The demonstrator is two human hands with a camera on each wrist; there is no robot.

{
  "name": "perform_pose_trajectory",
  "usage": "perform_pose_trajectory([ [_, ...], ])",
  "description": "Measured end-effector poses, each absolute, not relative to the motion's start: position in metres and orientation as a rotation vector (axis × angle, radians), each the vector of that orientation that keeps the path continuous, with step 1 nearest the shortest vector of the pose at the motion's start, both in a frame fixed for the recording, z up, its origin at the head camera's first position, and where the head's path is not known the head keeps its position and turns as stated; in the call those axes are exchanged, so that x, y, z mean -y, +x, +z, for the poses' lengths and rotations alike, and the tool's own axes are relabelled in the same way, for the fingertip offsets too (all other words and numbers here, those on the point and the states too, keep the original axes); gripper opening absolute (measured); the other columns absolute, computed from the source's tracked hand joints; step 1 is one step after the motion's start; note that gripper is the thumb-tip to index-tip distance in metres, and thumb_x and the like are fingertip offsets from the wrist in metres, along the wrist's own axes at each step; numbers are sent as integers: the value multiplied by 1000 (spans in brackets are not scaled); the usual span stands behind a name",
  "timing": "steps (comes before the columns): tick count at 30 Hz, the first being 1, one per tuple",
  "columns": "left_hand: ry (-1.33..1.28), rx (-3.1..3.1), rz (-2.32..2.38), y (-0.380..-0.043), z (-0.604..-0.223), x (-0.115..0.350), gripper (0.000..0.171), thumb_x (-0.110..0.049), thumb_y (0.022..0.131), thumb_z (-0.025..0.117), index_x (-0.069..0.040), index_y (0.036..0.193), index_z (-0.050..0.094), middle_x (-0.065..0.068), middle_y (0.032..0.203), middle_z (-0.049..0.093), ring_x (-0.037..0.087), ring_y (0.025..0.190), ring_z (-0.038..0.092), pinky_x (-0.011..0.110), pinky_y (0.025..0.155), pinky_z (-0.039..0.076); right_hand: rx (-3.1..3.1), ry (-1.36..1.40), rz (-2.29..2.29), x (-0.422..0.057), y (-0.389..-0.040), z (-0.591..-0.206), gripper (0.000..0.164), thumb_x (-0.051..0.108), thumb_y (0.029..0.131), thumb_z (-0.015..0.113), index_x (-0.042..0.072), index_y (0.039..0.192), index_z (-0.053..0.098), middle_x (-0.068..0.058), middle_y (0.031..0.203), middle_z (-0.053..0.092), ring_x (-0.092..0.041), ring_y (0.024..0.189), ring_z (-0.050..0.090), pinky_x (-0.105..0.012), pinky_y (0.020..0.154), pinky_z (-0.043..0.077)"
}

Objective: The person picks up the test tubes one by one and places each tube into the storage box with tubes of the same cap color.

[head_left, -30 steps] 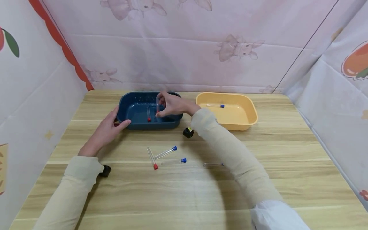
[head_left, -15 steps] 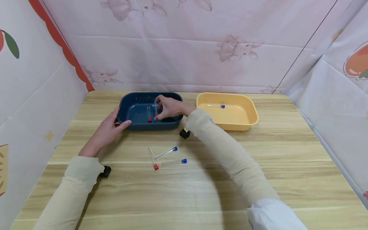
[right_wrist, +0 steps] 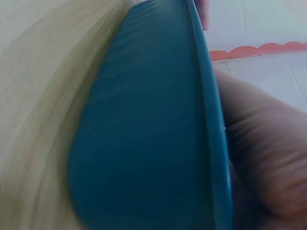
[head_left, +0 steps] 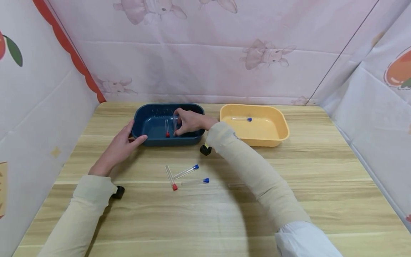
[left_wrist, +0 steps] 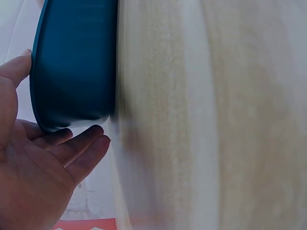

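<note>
A dark blue plastic basin (head_left: pixel 170 142) stands at the back left of the table. Over its left corner lies my left hand (head_left: pixel 118 151), thumb at the near rim and the loosely straight fingers (left_wrist: pixel 86 151) along the end wall. My right hand (head_left: pixel 192 120) reaches inside, pinching a clear test tube (head_left: pixel 175 123) lengthwise between thumb and fingertips. Just left of it, a red-capped test tube (head_left: pixel 167 127) lies in the basin. In the right wrist view the basin's near wall (right_wrist: pixel 144 124) hides the fingertips and the tube.
A yellow basin (head_left: pixel 260 134) to the right holds a blue-capped tube (head_left: pixel 240 119). On the table in front lie a red-capped tube (head_left: pixel 170 177) and two blue-capped tubes, one angled (head_left: pixel 186 172), one level (head_left: pixel 194 182). Another tube (head_left: pixel 237 185) is partly behind the right sleeve (head_left: pixel 257 171).
The right hand has moved slightly left and lower inside the blue basin, bringing the pinched tube down beside the red-capped one. The left hand has stayed at the corner.
</note>
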State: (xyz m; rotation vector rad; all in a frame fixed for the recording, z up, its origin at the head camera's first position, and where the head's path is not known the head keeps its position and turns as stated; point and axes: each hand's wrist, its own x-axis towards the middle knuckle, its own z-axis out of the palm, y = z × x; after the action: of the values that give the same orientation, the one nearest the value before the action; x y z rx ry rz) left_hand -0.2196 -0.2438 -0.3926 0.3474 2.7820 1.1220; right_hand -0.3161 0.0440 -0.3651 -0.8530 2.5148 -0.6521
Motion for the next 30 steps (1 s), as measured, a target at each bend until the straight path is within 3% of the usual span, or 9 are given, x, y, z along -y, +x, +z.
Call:
perform_pose_trajectory([
  [30,342,-2776,1116,-221,-395,245,92,-47,106,55,-4,165,-2,29,167,13,51,143,36,64,114,34,-2485,-840,-627,-34,-321,-374,77,30,97,74,3,156,32,-12,124,59,-23,104,59,-33,89,52],
])
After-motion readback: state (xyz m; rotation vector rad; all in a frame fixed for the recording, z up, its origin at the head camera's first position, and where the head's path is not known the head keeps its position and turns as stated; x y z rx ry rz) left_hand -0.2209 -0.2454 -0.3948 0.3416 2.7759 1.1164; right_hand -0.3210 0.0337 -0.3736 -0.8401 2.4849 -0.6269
